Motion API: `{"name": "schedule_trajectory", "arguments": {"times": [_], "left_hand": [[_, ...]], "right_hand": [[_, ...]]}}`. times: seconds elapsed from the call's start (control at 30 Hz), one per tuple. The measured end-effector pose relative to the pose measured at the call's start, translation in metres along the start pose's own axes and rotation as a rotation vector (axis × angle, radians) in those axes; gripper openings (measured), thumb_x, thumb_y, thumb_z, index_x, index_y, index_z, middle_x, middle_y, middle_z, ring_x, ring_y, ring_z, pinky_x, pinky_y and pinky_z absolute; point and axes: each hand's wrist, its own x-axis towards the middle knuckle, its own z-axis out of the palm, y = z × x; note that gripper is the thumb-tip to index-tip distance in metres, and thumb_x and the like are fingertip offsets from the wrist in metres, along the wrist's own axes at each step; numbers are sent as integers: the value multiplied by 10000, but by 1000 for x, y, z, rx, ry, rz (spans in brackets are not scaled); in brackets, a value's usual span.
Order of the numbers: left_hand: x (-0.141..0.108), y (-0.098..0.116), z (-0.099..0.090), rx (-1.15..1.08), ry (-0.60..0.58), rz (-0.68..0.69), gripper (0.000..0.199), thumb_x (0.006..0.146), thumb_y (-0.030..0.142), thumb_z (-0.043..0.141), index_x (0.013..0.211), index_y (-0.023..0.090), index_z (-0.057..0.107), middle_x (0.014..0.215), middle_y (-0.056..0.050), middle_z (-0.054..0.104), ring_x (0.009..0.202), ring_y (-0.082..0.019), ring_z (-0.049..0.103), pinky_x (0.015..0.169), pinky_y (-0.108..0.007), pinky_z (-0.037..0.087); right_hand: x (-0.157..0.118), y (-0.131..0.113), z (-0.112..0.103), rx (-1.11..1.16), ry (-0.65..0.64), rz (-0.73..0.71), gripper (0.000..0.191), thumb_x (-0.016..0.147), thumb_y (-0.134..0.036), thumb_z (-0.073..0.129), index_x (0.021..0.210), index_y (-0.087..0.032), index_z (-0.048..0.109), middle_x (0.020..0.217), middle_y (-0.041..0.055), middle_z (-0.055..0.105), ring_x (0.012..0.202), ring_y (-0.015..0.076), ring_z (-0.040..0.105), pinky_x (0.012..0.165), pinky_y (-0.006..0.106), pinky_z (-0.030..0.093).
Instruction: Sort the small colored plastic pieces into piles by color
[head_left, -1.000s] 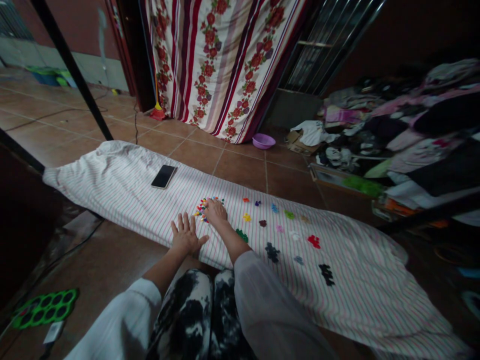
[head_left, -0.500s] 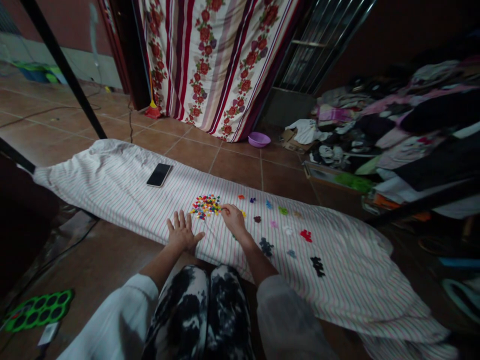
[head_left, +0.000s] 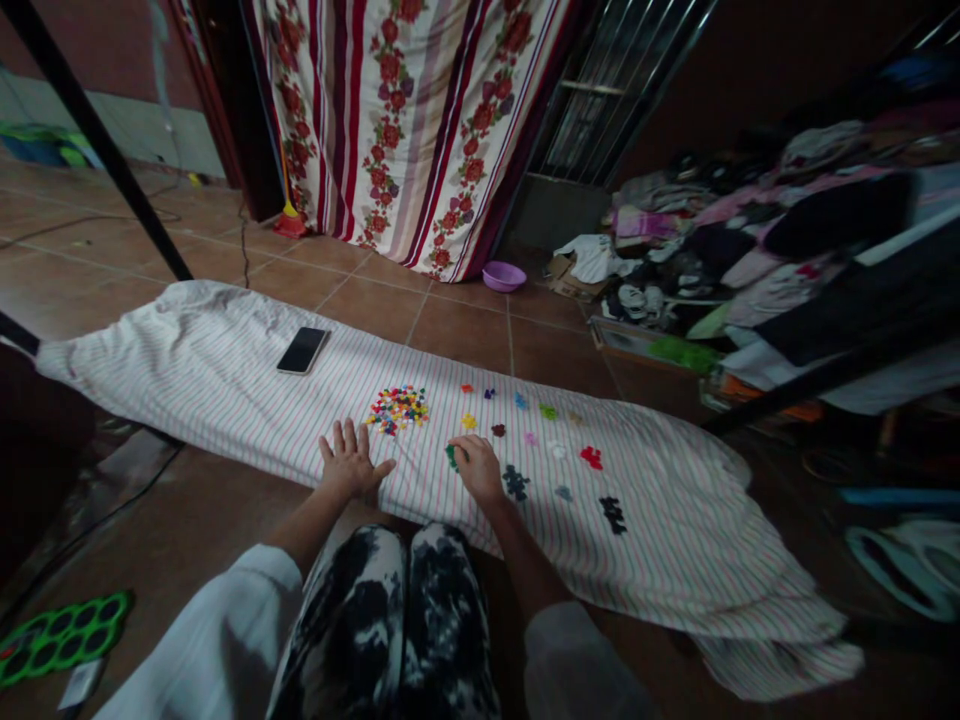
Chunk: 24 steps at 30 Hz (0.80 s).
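Note:
Spread flat with fingers apart, my left hand (head_left: pixel 351 463) rests on the striped cloth (head_left: pixel 225 400), just below a mixed pile of small coloured pieces (head_left: pixel 398 409). My right hand (head_left: pixel 478 468) has its fingers pinched beside a small green pile (head_left: pixel 452 457); whatever is between the fingertips is too small to make out. Single-colour piles lie around and to the right of it: yellow (head_left: pixel 469 421), dark red (head_left: pixel 498 430), dark grey (head_left: pixel 515 483), red (head_left: pixel 591 458), black (head_left: pixel 613 515) and several others.
A phone (head_left: pixel 303 350) lies on the cloth at the left. Beyond are a floral curtain (head_left: pixel 390 130), a purple basin (head_left: pixel 504 276) and heaped clothes (head_left: pixel 720 230). Dark poles (head_left: pixel 112 150) slant at both sides. A green object (head_left: pixel 64 637) is on the floor at lower left.
My right hand has moved from the edge of the mixed pile towards me, to the green pile, uncovering the yellow pieces. My left hand stays flat. The view has shifted slightly.

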Motion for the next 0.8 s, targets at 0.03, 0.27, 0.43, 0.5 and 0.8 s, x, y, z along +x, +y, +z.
{"name": "schedule_trajectory", "arguments": {"times": [0.03, 0.27, 0.43, 0.5, 0.8], "left_hand": [[0, 0, 0, -2, -4, 1, 955, 784, 749, 138, 1465, 83, 88, 1544, -210, 35, 1416, -396, -18, 1088, -621, 72], [1, 0, 1, 1, -6, -6, 955, 780, 751, 137, 1466, 89, 92, 1545, -206, 29, 1417, -395, -17, 1088, -622, 73], [1, 0, 1, -9, -10, -2, 965, 777, 757, 134, 1466, 83, 91, 1543, -215, 30, 1414, -400, -20, 1089, -622, 69], [2, 0, 2, -7, -9, -3, 964, 778, 757, 137, 1466, 84, 91, 1544, -213, 33, 1415, -399, -22, 1088, -624, 68], [0, 1, -4, -7, -37, -6, 984, 768, 768, 126, 1465, 76, 78, 1542, -214, 10, 1413, -399, -44, 1089, -625, 66]], "right_hand": [[-1, 0, 0, -3, -4, -10, 248, 839, -152, 451, 886, -211, 687, 910, 47, 676, 919, 183, 576, 868, 304, 416], [-4, 1, -1, 3, 9, -8, 241, 858, -177, 447, 896, -203, 683, 927, 47, 678, 931, 184, 569, 877, 305, 402], [-2, 2, -3, -15, 3, -18, 221, 853, -208, 470, 905, -204, 685, 931, 49, 683, 929, 180, 575, 876, 300, 403], [1, 1, -4, -13, 8, -14, 224, 852, -217, 471, 908, -205, 688, 934, 49, 686, 928, 177, 581, 876, 297, 406], [33, -2, -4, -54, -64, 7, 250, 872, -201, 453, 949, -209, 690, 945, 46, 687, 938, 170, 580, 894, 289, 396]]}}
